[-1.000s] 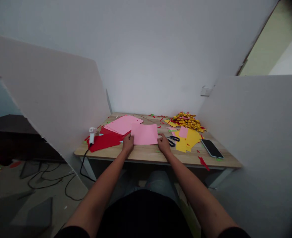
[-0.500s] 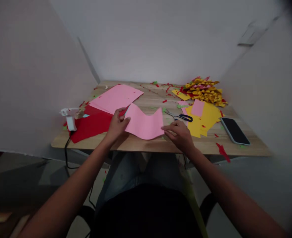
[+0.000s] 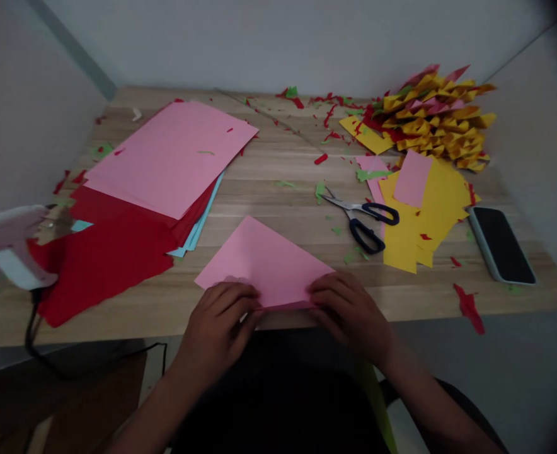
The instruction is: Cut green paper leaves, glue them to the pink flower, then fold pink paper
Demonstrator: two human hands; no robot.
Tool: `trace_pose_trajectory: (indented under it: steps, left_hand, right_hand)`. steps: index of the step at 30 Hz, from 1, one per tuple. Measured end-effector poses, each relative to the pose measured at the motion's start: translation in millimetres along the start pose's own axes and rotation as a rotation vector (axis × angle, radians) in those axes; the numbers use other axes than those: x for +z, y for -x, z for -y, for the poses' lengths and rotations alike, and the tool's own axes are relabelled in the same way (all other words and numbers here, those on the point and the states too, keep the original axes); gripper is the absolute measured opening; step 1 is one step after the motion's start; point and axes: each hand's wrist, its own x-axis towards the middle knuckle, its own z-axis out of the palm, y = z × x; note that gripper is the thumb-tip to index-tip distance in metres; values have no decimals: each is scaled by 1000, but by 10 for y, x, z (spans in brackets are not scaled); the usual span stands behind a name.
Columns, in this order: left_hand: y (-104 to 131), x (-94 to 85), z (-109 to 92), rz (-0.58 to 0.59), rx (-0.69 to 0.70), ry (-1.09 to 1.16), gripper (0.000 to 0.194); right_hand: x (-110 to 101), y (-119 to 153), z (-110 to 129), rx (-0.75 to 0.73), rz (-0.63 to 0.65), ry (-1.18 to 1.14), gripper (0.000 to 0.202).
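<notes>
A pink sheet [image 3: 264,261] lies at the front edge of the wooden table, one corner pointing away from me and its near edge turned up in a narrow fold. My left hand [image 3: 224,318] pinches that near edge on the left, fingers on top and thumb beneath. On the right, my right hand [image 3: 349,312] grips the same edge, its fingers curled over the paper. Open-bladed scissors [image 3: 354,214] with dark handles rest beyond my right hand. Left of the held sheet is a stack of pink sheets [image 3: 174,157] over red and light blue ones.
Red paper [image 3: 108,261] and a glue gun [image 3: 16,243] with a cord are at the left. Yellow paper [image 3: 404,233], a phone [image 3: 503,246] and a pile of folded yellow and pink pieces [image 3: 439,120] stand at the right. Scraps are scattered about.
The pink sheet has come down nearer the table's front edge and turned, and its near edge is now folded. Both hands have moved closer to me and each other. The view is closer to the table.
</notes>
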Motion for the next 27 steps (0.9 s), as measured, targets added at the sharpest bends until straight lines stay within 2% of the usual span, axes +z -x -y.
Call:
trace_pose_trajectory:
  steps: [3,6,9,13,17,23,27]
  left_hand:
    - [-85,-15,-11,-39,-102,22,5]
    - [-178,-3,-42,-60,-236,13,4]
    - [-248,34,-29,-79,-349,-4,22]
    - [-317,57,21,-42,-305,-41,17]
    - [-383,55,45,-14,-273,-89,14]
    - [-419,43,58,26,-300,-217,22]
    - [-495,31,62,76,-231,-261,31]
  right_hand:
    - [48,-119,-38,198,-88,13,12]
    - [91,-292,-44,344,-92,85,22]
    - [136,-471,-69,392,-84,157,23]
    - [211,-625,-132,376,-104,227,21]
    - [256,-675,-167,432,-90,258,16]
    - [242,-688,-174,431,-98,184,9]
    - [249,-690,-184,420,-109,182,7]
